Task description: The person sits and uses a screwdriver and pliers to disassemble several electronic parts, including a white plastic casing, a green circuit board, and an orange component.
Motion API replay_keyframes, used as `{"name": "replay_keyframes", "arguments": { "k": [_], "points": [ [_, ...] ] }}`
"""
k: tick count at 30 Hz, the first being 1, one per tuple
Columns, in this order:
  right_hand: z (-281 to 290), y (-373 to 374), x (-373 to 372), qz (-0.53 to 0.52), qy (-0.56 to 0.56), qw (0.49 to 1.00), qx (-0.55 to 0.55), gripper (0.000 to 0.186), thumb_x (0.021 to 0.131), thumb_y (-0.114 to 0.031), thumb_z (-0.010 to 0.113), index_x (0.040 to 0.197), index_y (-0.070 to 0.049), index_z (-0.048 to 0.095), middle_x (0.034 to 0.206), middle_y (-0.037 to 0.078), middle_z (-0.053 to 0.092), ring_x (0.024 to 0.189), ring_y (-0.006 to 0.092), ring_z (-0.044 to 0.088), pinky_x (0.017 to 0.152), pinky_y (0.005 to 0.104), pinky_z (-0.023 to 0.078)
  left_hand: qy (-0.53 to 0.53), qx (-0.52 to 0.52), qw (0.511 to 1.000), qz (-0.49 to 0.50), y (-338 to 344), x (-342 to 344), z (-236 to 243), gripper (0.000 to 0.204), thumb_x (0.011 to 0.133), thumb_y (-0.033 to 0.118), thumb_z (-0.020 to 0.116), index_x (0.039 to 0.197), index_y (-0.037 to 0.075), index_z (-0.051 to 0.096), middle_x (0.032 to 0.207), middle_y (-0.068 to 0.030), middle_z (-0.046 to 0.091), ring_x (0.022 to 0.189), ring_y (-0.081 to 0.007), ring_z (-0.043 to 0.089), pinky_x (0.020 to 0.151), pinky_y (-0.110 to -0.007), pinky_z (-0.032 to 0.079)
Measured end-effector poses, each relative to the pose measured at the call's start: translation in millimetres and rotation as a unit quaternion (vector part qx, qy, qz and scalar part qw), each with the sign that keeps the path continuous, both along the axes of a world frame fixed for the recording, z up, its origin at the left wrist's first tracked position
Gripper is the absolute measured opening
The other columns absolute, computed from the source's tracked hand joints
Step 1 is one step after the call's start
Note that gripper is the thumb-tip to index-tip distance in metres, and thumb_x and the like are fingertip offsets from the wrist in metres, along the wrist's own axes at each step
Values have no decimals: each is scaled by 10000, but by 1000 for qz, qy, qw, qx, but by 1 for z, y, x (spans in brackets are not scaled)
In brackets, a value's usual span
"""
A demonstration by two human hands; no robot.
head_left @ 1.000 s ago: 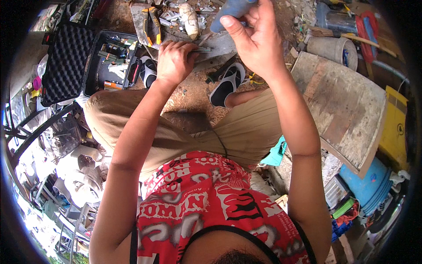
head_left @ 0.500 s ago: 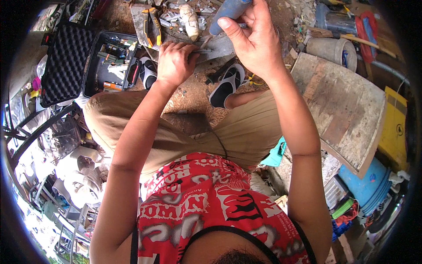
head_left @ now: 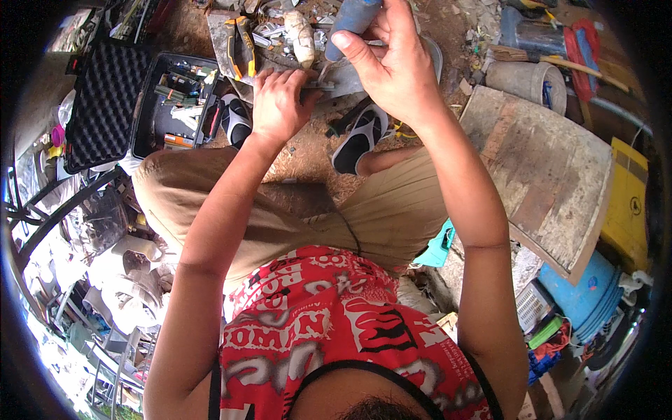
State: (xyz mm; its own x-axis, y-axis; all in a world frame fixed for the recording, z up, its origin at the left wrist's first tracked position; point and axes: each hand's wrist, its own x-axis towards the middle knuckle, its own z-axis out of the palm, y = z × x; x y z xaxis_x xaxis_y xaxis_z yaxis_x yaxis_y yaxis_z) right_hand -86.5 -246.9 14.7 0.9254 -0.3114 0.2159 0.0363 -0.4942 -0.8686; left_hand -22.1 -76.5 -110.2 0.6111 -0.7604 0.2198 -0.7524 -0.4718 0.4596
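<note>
My right hand (head_left: pixel 392 70) grips a blue cylindrical tool (head_left: pixel 350 24) above a grey, worn work board (head_left: pixel 350 77). My left hand (head_left: pixel 280 105) has its fingers closed on a small thin metal piece (head_left: pixel 322 86) at the board's near edge. A pale, worn oblong object (head_left: pixel 299 38) lies just beyond my left hand, among small metal bits (head_left: pixel 269 33). Yellow-and-black pliers (head_left: pixel 240 49) rest at the board's left. The lower tip of the blue tool is close to the board; whether it touches anything there I cannot tell.
An open black case (head_left: pixel 171 105) with foam lid and small parts stands at left. At right are a weathered wooden panel (head_left: pixel 532 175), a grey bucket (head_left: pixel 525 84), blue buckets (head_left: pixel 581 301) and a yellow sheet (head_left: pixel 625 203). My shoes (head_left: pixel 357 140) and crossed legs are below the board.
My right hand and the blue tool have moved slightly left and down. My left hand has shifted very slightly, still holding the metal piece.
</note>
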Motion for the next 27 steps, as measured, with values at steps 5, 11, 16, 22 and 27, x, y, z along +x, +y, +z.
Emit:
{"name": "replay_keyframes", "arguments": {
  "k": [5,11,16,22,27],
  "points": [
    [9,1,2,-8,46,999,-12,584,910,-174,610,1363,-2,285,1124,226,597,883,271,669,729,334,559,24,-2,1000,18,-2,-3,-7,338,784,319,701,1024,116,576,899,-84,676,905,-282,624,970,-448,355],
    [-2,-1,4,2,12,999,-48,609,873,-113,634,1360,2,286,1059,197,601,906,237,650,749,329,545,38,-4,999,15,-1,-2,-8,339,782,320,705,1023,120,576,893,-78,679,883,-286,630,909,-433,382],
    [-26,3,6,-14,-56,996,-75,659,838,-39,636,1374,8,256,1083,183,570,934,225,636,758,328,551,36,5,999,10,-2,-3,-5,338,784,326,696,1022,122,571,889,-74,676,865,-288,632,869,-423,392],
    [-33,-16,7,-51,-132,972,189,545,826,104,502,1311,-25,287,1058,114,563,911,199,594,808,327,526,32,-3,999,14,-2,-2,-7,332,792,330,687,1021,120,569,898,-74,673,856,-289,635,873,-419,394],
    [-2,-12,2,-96,-73,962,245,307,862,27,541,1134,-44,420,948,43,553,817,99,534,706,244,458,29,-15,999,20,-3,-2,-8,320,798,330,681,1011,117,571,896,-71,672,849,-280,641,891,-418,392]
  ]
}}
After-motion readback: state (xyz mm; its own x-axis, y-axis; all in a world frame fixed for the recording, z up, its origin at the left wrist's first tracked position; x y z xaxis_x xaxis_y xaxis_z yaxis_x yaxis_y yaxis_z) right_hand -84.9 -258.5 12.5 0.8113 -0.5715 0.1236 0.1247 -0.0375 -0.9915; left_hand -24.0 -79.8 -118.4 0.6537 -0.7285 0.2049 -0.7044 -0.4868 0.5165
